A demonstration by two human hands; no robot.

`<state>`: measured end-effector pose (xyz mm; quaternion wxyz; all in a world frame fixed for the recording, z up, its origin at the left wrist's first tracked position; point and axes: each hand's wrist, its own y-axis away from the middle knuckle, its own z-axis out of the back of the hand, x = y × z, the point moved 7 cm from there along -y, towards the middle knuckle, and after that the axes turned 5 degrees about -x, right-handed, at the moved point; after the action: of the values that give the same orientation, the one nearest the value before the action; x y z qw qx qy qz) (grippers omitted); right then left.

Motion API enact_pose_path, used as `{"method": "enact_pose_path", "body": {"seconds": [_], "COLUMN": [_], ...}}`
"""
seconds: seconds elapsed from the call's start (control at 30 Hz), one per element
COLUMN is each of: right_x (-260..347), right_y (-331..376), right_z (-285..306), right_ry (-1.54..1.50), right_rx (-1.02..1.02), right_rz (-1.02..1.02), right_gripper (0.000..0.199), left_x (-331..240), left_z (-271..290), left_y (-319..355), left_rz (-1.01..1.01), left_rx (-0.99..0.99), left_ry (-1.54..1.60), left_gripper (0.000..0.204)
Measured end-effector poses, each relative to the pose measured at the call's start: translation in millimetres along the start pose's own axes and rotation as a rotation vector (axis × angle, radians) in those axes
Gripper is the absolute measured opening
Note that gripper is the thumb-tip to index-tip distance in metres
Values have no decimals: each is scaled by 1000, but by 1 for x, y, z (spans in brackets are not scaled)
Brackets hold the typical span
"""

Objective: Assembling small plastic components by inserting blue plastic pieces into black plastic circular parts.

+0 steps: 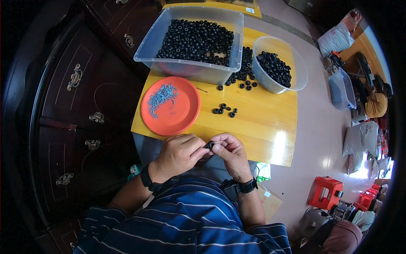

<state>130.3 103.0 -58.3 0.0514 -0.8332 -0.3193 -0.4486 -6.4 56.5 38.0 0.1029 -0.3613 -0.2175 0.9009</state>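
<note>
Our left hand [176, 154] and right hand [229, 153] meet at near edge of yellow surface [270, 116], both grips pinched shut on one small black ring [210, 144] held between fingertips, close to body, likely for fine control. Orange plate [171, 106] with tiny metal bits [160, 96] sits left of centre, within easy reach. Few loose rings [225, 109] lie mid-surface, probably staged for pickup. Clear bin [192, 42] and round bowl [279, 63], both loaded with black rings, stand at far edge, as bulk stock.
</note>
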Motion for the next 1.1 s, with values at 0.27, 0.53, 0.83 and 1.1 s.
{"method": "enact_pose_path", "body": {"seconds": [0.27,0.53,0.83,1.1], "right_x": [-3,-2,-11,-7], "right_y": [1,2,9,10], "right_z": [1,-2,-8,-12], "right_ry": [25,44,-238,-223], "right_rx": [-15,15,91,161], "right_rz": [26,26,-72,-122], "right_gripper": [18,18,20,21], "left_x": [9,-1,11,14], "left_z": [-1,7,-1,-8], "left_y": [1,-2,9,7], "left_rz": [73,57,334,354], "left_rx": [128,86,102,258], "left_ry": [20,38,419,531], "left_gripper": [21,20,23,39]}}
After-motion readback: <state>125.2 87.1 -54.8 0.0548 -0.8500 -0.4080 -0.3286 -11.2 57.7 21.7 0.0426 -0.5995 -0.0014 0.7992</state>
